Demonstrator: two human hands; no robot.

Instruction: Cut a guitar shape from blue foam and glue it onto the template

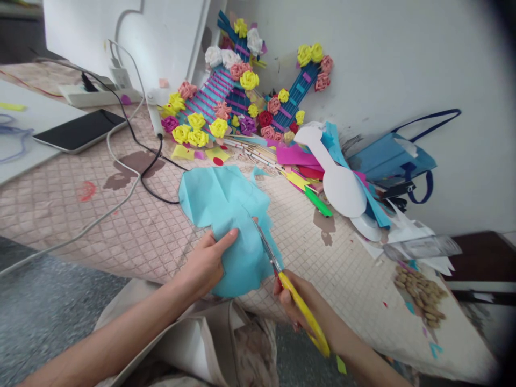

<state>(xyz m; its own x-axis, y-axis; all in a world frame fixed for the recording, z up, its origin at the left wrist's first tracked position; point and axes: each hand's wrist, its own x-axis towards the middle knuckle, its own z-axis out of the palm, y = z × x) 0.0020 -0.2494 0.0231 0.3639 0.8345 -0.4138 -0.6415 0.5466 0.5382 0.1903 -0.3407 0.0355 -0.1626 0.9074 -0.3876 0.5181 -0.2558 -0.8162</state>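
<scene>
A light-blue sheet of paper [220, 193], cut in a rounded, wavy outline, lies partly on the table and partly over its front edge. My left hand [207, 258] pinches its near part, thumb on top and the other fingers underneath. My right hand [296, 303] grips yellow-handled scissors [304, 312]. Their metal blades point up and to the left over the paper, at a slit running in toward its middle. How far the blades are apart is hard to make out.
Stick-and-paper guitar shapes [213, 91] with paper roses lean on the wall. A glue gun [154, 113], its black cable [151, 196], a tablet [80, 130] and a power strip [86, 95] are at left. White cutouts [344, 191], a blue bag [395, 156], a clear bottle [423, 247] and peanuts [421, 293] are at right.
</scene>
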